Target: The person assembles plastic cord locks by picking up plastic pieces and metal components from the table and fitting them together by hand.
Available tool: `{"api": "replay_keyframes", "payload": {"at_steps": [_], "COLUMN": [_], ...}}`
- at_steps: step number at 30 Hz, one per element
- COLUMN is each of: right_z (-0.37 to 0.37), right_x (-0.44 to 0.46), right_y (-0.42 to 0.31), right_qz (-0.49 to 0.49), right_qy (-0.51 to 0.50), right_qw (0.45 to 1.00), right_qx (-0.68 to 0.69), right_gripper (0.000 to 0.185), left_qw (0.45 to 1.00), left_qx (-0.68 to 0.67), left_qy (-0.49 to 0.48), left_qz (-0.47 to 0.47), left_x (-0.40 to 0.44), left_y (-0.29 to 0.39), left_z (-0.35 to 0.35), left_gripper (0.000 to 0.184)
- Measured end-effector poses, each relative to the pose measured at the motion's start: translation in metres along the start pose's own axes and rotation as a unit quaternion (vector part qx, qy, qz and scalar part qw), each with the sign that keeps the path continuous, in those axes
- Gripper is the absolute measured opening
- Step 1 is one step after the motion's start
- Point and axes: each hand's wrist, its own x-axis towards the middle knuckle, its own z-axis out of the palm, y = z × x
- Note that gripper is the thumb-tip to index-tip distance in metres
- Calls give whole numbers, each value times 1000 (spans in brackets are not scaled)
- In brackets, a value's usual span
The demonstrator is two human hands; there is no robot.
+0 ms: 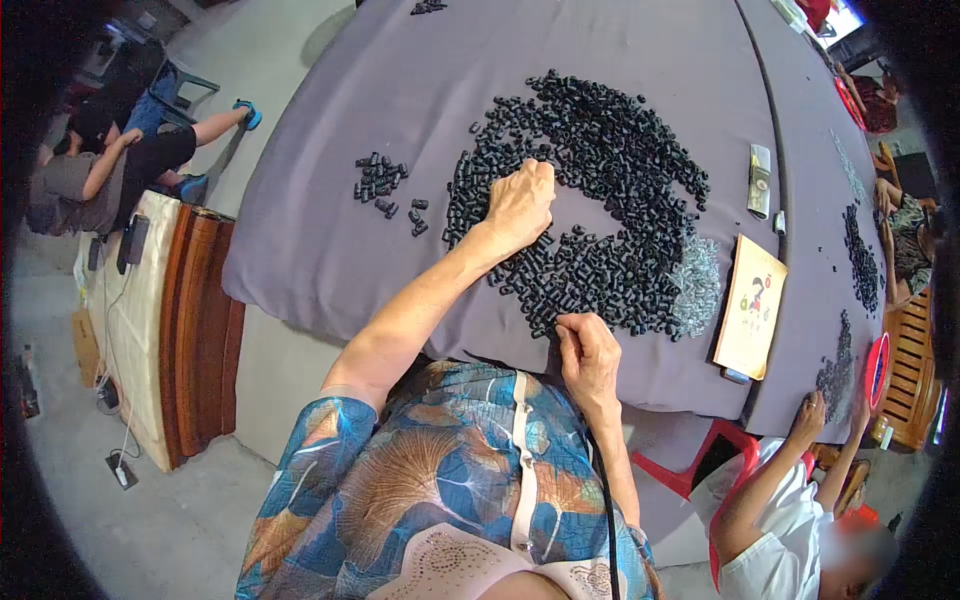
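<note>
A wide heap of small black cylindrical pieces (620, 140) lies on the grey cloth-covered table (400, 60). My left hand (522, 205) is over the left part of the heap, its fingers curled closed and pointing down; what they hold, if anything, is hidden. At the heap's near edge my right hand (588, 355) has its thumb and fingers drawn together, touching or close to the nearest black pieces. Small clear pieces (697, 285) form a pile against the heap's right side. A separate small group of black pieces (380, 180) is to the left.
Right of the heap are a booklet (752, 305) and a small clear packet (759, 180). A co-worker's hand (812, 410) is by another dark pile (835, 370), near a red-rimmed basket (877, 370). A seated person (110, 170) and a wooden cabinet (200, 340) are at left.
</note>
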Motion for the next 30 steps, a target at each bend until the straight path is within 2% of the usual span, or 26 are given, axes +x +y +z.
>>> {"api": "replay_keyframes", "payload": {"at_steps": [4, 7, 8, 11, 12, 13, 18, 30], "right_z": [0, 0, -1, -6, -9, -12, -14, 2], "right_x": [-2, -3, -3, -2, 1, 3, 23, 32], "right_y": [2, 2, 2, -4, -7, -9, -17, -8], "right_qz": [0, 1, 14, 58, 76, 95, 51, 31], "right_qy": [1, -2, -2, -5, -7, -10, 16, 8], "right_qw": [1000, 1000, 1000, 997, 995, 992, 995, 997], "right_qx": [-2, 0, 15, 57, 70, 82, 85, 75], "right_gripper": [10, 9, 9, 8, 7, 7, 8, 8], "left_qw": [996, 976, 950, 851, 832, 817, 760, 707], "left_qx": [-76, -200, -304, -493, -526, -545, -612, -657], "left_qy": [45, 87, 48, -62, -64, -80, -109, -156], "left_qz": [-5, -7, -57, -170, -165, -172, -188, -210], "left_x": [-2, -9, -16, -43, -53, -61, -92, -114], "left_y": [-6, -3, 2, 15, 19, 19, 22, 25], "left_z": [-2, -13, -20, -37, -40, -40, -41, -29], "left_gripper": [15, 16, 13, 9, 11, 15, 15, 13]}}
